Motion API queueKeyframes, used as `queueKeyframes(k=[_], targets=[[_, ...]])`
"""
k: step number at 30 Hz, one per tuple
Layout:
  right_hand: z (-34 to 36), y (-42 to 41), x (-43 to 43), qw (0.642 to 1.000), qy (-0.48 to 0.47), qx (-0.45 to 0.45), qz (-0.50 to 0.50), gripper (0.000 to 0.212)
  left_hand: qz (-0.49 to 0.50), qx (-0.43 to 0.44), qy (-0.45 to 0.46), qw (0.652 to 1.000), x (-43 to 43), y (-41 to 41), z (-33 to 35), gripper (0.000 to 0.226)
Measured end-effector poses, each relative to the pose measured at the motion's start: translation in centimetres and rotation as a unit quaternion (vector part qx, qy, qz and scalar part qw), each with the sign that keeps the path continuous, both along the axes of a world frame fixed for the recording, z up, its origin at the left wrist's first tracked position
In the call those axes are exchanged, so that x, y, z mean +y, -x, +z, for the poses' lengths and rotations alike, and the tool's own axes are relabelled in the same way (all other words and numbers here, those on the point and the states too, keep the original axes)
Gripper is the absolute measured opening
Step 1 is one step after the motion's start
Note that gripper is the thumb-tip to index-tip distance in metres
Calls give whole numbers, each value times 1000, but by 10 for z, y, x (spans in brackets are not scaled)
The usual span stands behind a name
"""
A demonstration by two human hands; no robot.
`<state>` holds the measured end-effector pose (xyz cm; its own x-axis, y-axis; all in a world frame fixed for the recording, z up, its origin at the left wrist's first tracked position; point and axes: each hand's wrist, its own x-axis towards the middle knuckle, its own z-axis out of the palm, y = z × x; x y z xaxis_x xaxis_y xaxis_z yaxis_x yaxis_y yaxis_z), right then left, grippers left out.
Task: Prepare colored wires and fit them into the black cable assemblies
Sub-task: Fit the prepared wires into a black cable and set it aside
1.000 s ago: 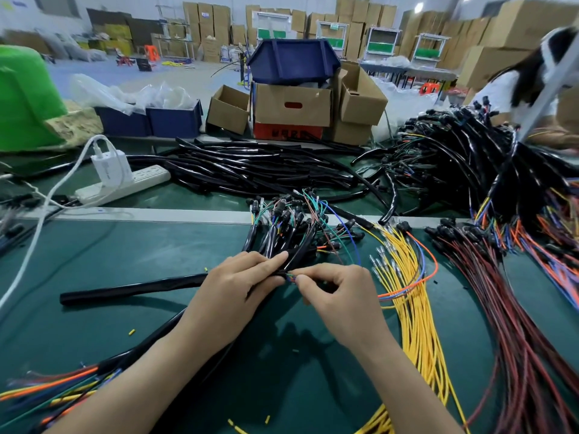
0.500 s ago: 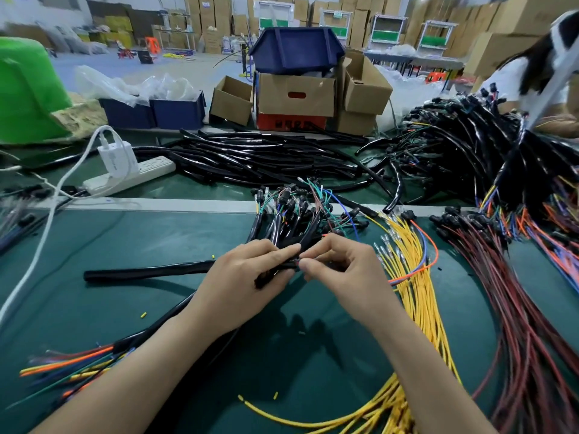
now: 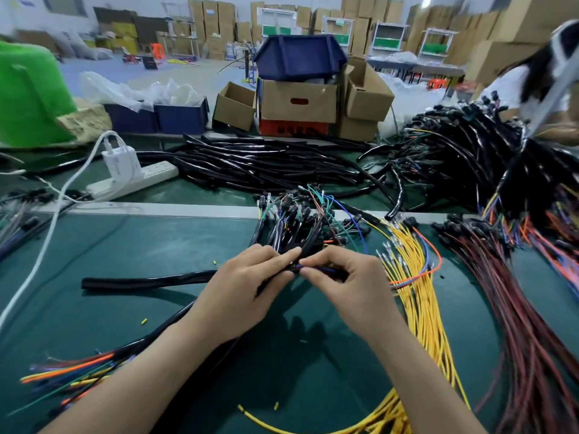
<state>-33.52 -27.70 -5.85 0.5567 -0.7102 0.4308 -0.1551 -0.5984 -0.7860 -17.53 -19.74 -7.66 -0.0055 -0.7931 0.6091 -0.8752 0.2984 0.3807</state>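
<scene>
Blue wire [image 3: 322, 270], thin and bendy
Fingers of your right hand [image 3: 354, 292] pinch near its tip; left hand [image 3: 247, 286] grips the black cable [image 3: 170, 322].

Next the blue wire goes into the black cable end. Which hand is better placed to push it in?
Right. The right hand pinches the blue wire, its tip at the cable end, which the left hand grips.

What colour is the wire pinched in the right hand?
Blue wire, clearest in the head view.
</scene>
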Motion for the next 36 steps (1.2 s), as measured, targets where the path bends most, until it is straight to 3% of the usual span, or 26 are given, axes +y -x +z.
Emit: queueKeyframes(k=[15,25,36], targets=[[-2,-1,1,999,-34,14,19,10,9,15,-34,999,2,0,1,31],[-8,-5,4,996,82,21,-8,6,25,16,-35,999,5,3,4,38],[-2,-1,3,987,142,70,38,8,49,-65,-21,996,6,3,6,28]])
